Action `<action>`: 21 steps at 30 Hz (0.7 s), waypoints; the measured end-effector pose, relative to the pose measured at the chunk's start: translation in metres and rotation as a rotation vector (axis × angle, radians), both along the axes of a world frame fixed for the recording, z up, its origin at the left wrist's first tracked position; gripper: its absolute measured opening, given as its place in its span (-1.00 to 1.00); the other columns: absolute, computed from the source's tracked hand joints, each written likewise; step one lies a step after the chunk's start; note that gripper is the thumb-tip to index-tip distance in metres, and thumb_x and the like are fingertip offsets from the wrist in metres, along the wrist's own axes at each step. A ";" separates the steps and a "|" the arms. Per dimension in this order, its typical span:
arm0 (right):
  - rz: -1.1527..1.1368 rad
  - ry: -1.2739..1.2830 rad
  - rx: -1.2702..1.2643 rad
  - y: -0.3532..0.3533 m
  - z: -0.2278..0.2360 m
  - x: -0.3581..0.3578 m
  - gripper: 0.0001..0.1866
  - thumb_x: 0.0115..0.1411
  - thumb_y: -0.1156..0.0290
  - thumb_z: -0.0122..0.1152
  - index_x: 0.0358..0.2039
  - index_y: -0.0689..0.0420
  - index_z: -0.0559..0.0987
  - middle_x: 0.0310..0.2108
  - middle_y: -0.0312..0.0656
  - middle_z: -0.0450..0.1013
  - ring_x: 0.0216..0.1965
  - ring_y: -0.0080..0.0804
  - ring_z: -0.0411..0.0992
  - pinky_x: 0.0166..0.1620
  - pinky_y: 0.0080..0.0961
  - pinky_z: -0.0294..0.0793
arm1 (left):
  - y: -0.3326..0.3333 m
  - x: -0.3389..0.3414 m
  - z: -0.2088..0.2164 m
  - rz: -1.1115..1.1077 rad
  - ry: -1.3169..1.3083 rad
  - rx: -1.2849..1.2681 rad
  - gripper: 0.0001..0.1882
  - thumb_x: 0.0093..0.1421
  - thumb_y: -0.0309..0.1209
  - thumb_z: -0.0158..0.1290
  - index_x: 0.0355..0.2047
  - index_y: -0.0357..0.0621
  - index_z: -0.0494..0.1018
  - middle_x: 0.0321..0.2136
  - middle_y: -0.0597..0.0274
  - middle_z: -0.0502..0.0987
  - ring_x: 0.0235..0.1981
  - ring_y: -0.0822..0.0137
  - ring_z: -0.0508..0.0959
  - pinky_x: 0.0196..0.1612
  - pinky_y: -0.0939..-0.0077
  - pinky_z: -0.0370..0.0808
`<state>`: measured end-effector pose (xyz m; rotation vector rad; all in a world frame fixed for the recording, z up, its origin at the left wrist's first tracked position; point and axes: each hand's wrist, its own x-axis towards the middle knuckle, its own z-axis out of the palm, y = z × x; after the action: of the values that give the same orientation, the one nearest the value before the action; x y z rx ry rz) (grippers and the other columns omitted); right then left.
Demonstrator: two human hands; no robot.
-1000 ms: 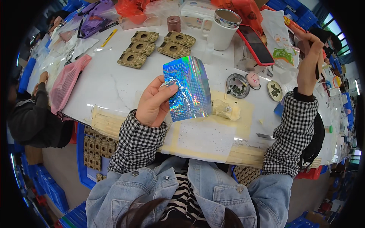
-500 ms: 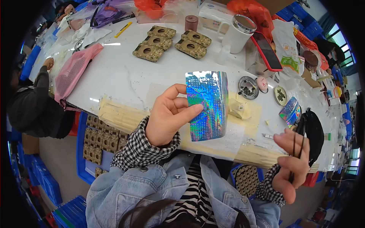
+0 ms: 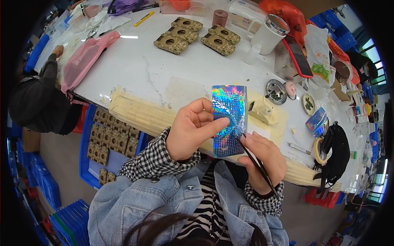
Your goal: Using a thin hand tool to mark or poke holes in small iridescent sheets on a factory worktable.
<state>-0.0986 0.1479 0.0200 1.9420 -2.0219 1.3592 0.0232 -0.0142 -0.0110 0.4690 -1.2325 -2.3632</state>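
My left hand [image 3: 192,129] holds a shiny holographic foil pouch [image 3: 229,117] upright in front of my chest, thumb across its lower front. My right hand [image 3: 264,158] is just below and right of the pouch, closed on thin black tweezers [image 3: 256,162] whose tip touches the pouch's lower right edge. Both sleeves are black-and-white check under a denim jacket.
On the white worktable [image 3: 135,78] lie several camouflage-patterned blocks [image 3: 193,35], a pink mesh bag [image 3: 84,59], a white cup [image 3: 271,35], a red-cased phone [image 3: 297,55], small round dishes [image 3: 276,91] and a second foil pouch [image 3: 317,122]. A blue crate [image 3: 113,145] of blocks sits below left. Another person [image 3: 37,98] sits at left.
My right hand came down from the far right of the table with the tweezers and now meets the pouch. The left hand raised the pouch closer to me.
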 end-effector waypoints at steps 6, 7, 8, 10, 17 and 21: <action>-0.016 -0.029 -0.069 -0.007 -0.009 0.001 -0.58 -0.09 0.51 0.43 -0.15 0.27 0.56 -0.28 -0.03 0.55 -0.20 -0.16 0.54 -0.02 -0.17 0.52 | 0.002 -0.004 -0.005 -0.006 0.026 0.023 -0.88 0.23 -0.59 0.04 -0.27 -0.22 0.31 -0.33 0.14 0.59 -0.29 0.50 0.57 -0.21 0.64 0.51; -0.025 -0.031 -0.067 -0.008 -0.011 0.002 -0.58 -0.09 0.52 0.43 -0.16 0.27 0.56 -0.28 -0.03 0.55 -0.20 -0.17 0.54 -0.01 -0.17 0.52 | 0.002 -0.005 -0.005 -0.003 0.028 0.027 -0.88 0.23 -0.58 0.03 -0.27 -0.22 0.31 -0.33 0.14 0.59 -0.29 0.51 0.57 -0.21 0.64 0.51; -0.034 -0.033 -0.065 -0.009 -0.012 0.003 -0.58 -0.09 0.53 0.43 -0.16 0.28 0.56 -0.29 -0.03 0.55 -0.21 -0.17 0.54 -0.01 -0.17 0.51 | 0.002 -0.005 -0.003 -0.001 0.031 0.031 -0.89 0.24 -0.57 0.03 -0.27 -0.21 0.31 -0.34 0.13 0.60 -0.30 0.51 0.57 -0.21 0.65 0.51; -0.034 -0.038 -0.060 -0.011 -0.014 0.003 -0.58 -0.08 0.54 0.42 -0.16 0.28 0.55 -0.29 -0.03 0.55 -0.21 -0.18 0.54 0.00 -0.15 0.51 | 0.002 -0.005 -0.002 0.002 0.032 0.048 -0.89 0.25 -0.56 0.03 -0.26 -0.21 0.31 -0.34 0.12 0.60 -0.31 0.51 0.57 -0.23 0.65 0.50; -0.018 -0.057 -0.056 -0.015 -0.017 0.003 -0.58 -0.07 0.58 0.40 -0.13 0.29 0.53 -0.32 -0.02 0.54 -0.24 -0.19 0.55 0.00 -0.12 0.50 | -0.001 -0.003 -0.003 0.008 -0.013 0.098 -0.88 0.26 -0.51 0.04 -0.23 -0.21 0.33 -0.35 0.12 0.61 -0.36 0.50 0.58 -0.31 0.66 0.51; -0.031 -0.057 -0.049 -0.016 -0.017 0.003 -0.59 -0.06 0.59 0.40 -0.14 0.29 0.53 -0.33 -0.02 0.54 -0.24 -0.19 0.55 0.01 -0.12 0.50 | 0.001 -0.006 -0.002 0.024 -0.010 0.120 -0.87 0.25 -0.49 0.05 -0.23 -0.20 0.34 -0.38 0.15 0.61 -0.38 0.51 0.58 -0.35 0.68 0.49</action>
<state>-0.0958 0.1322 0.0032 1.8646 -2.0139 1.4595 0.0170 -0.0129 -0.0130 0.5307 -1.0870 -2.4271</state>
